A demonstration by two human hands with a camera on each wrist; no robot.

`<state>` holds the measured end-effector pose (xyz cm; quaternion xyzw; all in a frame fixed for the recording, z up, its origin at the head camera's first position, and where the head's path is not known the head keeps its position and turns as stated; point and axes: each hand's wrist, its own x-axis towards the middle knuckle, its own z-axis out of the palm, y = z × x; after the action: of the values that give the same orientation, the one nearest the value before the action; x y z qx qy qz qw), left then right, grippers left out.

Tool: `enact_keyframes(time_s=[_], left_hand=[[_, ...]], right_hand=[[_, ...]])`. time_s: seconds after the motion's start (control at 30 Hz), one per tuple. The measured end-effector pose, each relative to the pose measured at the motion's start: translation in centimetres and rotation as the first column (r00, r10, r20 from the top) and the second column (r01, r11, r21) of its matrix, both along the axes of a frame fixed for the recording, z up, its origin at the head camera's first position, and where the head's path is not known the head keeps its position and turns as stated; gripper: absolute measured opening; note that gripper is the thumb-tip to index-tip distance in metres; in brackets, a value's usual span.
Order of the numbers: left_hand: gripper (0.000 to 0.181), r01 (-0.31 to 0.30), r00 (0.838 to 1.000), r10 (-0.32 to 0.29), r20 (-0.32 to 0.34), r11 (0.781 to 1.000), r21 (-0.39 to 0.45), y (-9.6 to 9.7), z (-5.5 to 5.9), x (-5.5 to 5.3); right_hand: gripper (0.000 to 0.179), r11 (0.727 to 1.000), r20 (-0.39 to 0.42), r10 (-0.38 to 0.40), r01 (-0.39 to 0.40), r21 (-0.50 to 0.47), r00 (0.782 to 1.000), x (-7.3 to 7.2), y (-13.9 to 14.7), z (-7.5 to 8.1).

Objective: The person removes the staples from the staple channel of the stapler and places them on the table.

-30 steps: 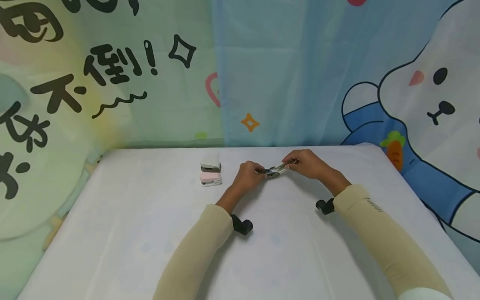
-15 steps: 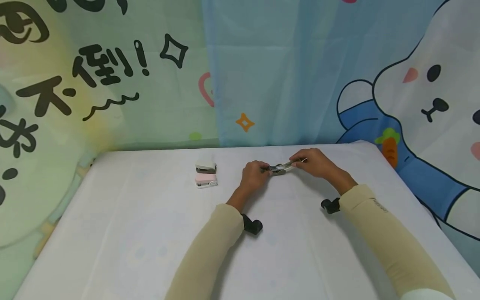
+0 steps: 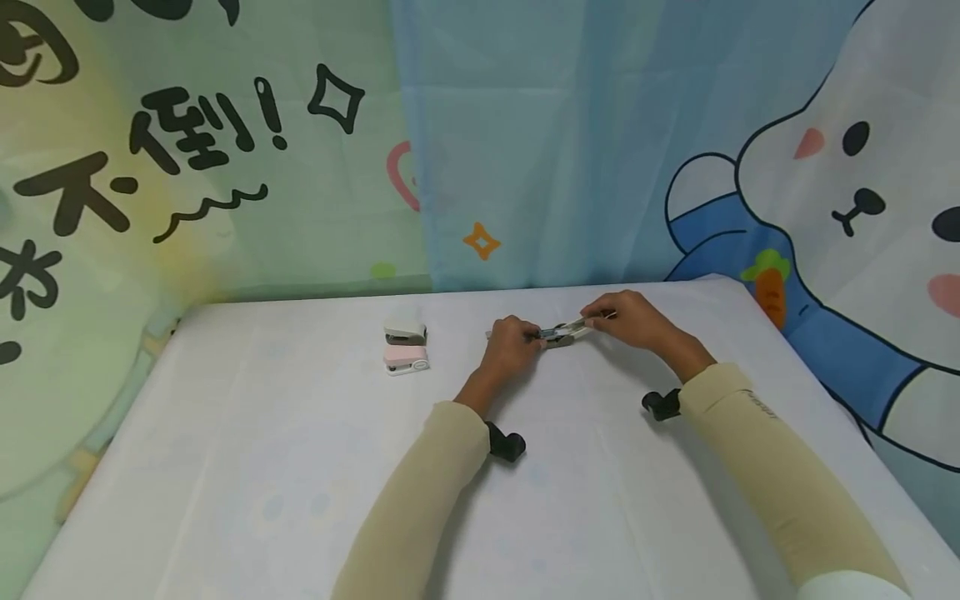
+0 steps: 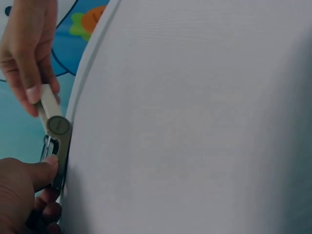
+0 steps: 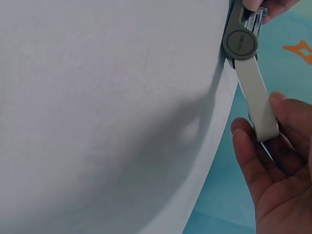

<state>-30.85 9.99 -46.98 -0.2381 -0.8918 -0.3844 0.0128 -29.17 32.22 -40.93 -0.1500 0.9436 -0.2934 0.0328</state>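
Observation:
A stapler [image 3: 562, 335] with a grey base and a white top arm is swung wide open, stretched between both hands near the table's far edge. My left hand [image 3: 510, 346] grips the grey base. In the left wrist view its thumb [image 4: 50, 161] presses by the metal staple channel [image 5: 253, 22]. The right hand [image 3: 628, 319] pinches the free end of the white arm [image 5: 257, 100] between thumb and fingers. A round grey hinge disc [image 5: 241, 44] joins the two halves. The left fingers hide much of the base.
On the table to the left stand a white stapler [image 3: 405, 335] and, just in front of it, a pink stapler [image 3: 406, 358]. White cloth covers the table [image 3: 300, 467]. A printed curtain [image 3: 510, 150] hangs close behind the far edge.
Both hands, with the opened stapler between them, have shifted slightly right, away from the other two staplers. The head view has turned a little to the right.

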Motion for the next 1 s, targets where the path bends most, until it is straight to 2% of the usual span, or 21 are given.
enact_keyframes(time_s=[0.17,0.33,0.4,0.47,0.6,0.67,0.73,0.87,1.0], left_hand=[[0.023,0.006,1.0,-0.006,0.014,1.0,-0.011,-0.2,0.0,0.2],[0.029,-0.025,0.994,0.025,0.106,1.0,0.0,-1.0,0.6,0.2],[0.032,-0.03,0.991,0.031,0.128,1.0,-0.004,-1.8,1.1,0.1],[0.034,-0.02,0.992,0.02,0.123,1.0,-0.003,-2.8,1.7,0.0],[0.03,0.021,0.997,-0.021,0.077,1.0,-0.004,-6.2,3.2,0.1],[0.028,0.024,0.999,-0.023,0.046,1.0,-0.017,-8.3,3.8,0.3],[0.026,0.013,1.0,-0.013,0.018,0.999,-0.03,-10.5,4.4,0.5],[0.023,-0.037,0.998,0.036,-0.041,0.999,-0.028,-14.5,4.9,0.9],[0.024,-0.094,0.994,0.095,-0.054,0.995,0.011,-17.3,5.2,1.3]], right_hand=[[0.024,1.0,-0.005,-0.006,0.006,0.007,1.0,-0.3,-0.4,-0.1],[0.03,1.0,-0.016,-0.001,0.001,0.01,1.0,-0.4,-0.9,0.1],[0.032,1.0,-0.049,-0.009,0.01,0.016,0.999,-0.4,-1.1,0.3],[0.033,1.0,-0.1,-0.015,0.016,0.012,0.995,-0.3,-1.4,0.4],[0.03,0.994,-0.205,-0.041,0.019,-0.105,0.978,-0.1,-2.9,0.7],[0.028,0.984,-0.216,-0.05,0.011,-0.179,0.975,-0.1,-4.0,0.9],[0.026,0.972,-0.205,-0.052,0.003,-0.233,0.977,-0.1,-5.3,1.1],[0.025,0.96,-0.14,-0.02,-0.02,-0.278,0.99,-0.3,-7.9,1.3],[0.025,0.935,-0.057,0.024,-0.042,-0.352,0.998,-0.4,-9.9,1.2]])
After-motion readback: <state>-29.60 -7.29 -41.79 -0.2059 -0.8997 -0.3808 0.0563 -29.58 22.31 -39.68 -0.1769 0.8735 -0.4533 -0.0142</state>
